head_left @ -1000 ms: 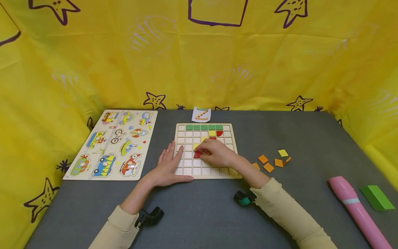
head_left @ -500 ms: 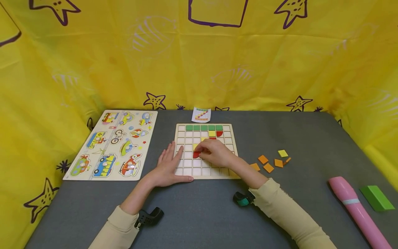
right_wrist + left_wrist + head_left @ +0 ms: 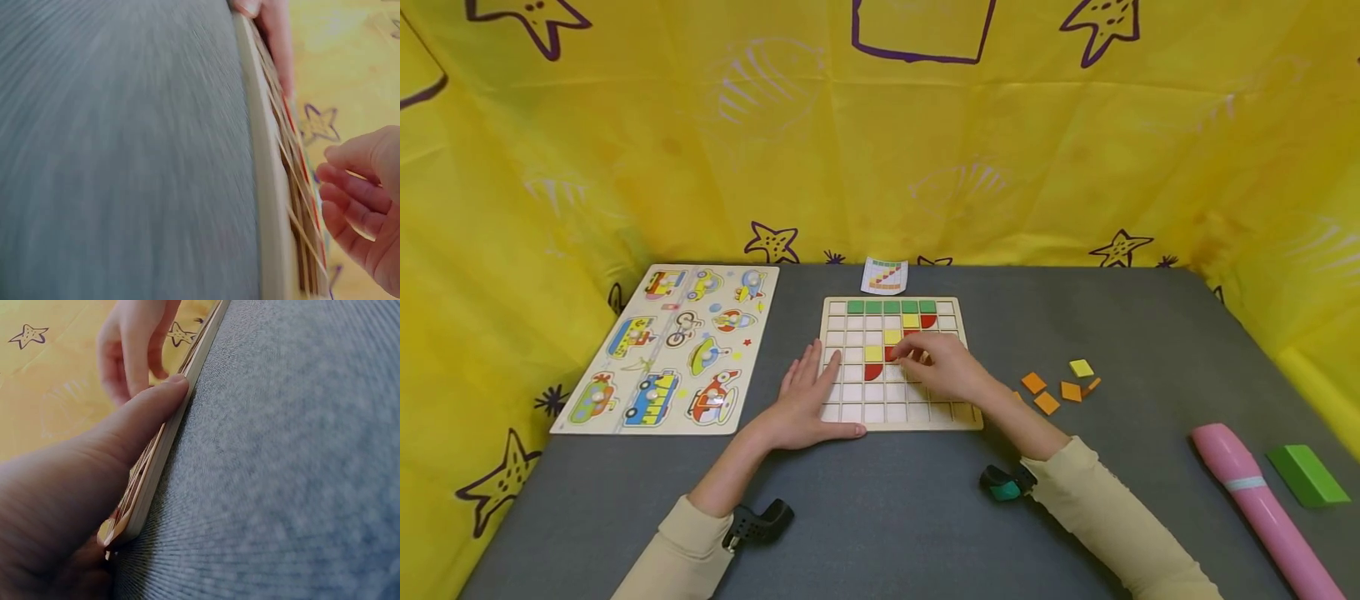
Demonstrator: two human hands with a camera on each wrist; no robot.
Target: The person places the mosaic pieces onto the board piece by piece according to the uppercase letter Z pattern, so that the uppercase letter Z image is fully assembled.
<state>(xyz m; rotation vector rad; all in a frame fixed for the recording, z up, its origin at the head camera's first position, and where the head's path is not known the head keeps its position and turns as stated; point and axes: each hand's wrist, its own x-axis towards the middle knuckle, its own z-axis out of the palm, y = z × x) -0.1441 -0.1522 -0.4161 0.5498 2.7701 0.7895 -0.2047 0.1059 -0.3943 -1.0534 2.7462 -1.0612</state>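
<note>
A wooden grid board (image 3: 850,413) lies on the table, with green squares (image 3: 892,307) along its top row. Below them yellow squares (image 3: 874,354) and red quarter-round tiles (image 3: 873,372) step down toward the left. My left hand (image 3: 797,408) rests at the board's lower left corner, fingers spread along the left edge and thumb on the front edge. Over the middle of the grid hovers my right hand (image 3: 943,367), partly covering a red tile. In the right wrist view its fingers (image 3: 350,200) are loosely bent and nothing shows between them.
A pattern card (image 3: 884,276) lies behind the board. To the left is a vehicle puzzle (image 3: 673,350). Several orange tiles (image 3: 1047,403) and a yellow one (image 3: 1081,368) lie to the right, beyond them a pink microphone-shaped toy (image 3: 1247,483) and a green block (image 3: 1307,477).
My right hand has let go of the lowest red tile, which now sits in its cell, and has moved right and slightly up. The left hand stays put.
</note>
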